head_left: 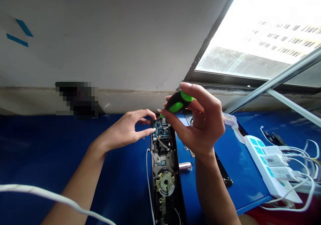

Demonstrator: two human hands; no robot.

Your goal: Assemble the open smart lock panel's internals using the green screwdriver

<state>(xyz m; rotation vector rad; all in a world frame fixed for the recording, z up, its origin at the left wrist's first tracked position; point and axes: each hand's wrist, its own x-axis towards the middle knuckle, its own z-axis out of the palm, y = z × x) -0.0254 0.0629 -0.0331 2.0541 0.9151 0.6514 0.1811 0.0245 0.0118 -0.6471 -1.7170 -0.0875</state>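
Observation:
A long black device housing (177,185) lies open, with a blue circuit board (163,131) at its far end and a round metal part (165,182) nearer me. My right hand (200,118) grips a black and green screwdriver (177,104) above the board, its shaft slanting down to the board's far left corner. At the housing's left edge is my left hand (132,126), fingers and thumb apart, the tips touching the edge beside the board. Whether anything small is between them is hard to see.
A white power strip (263,164) with plugged adapters and cables lies at the right. A pink cylinder (185,166) sits right of the housing, near small screws (186,148). A white cable (50,193) crosses the lower left. Behind the blue table (50,151) are a wall and window.

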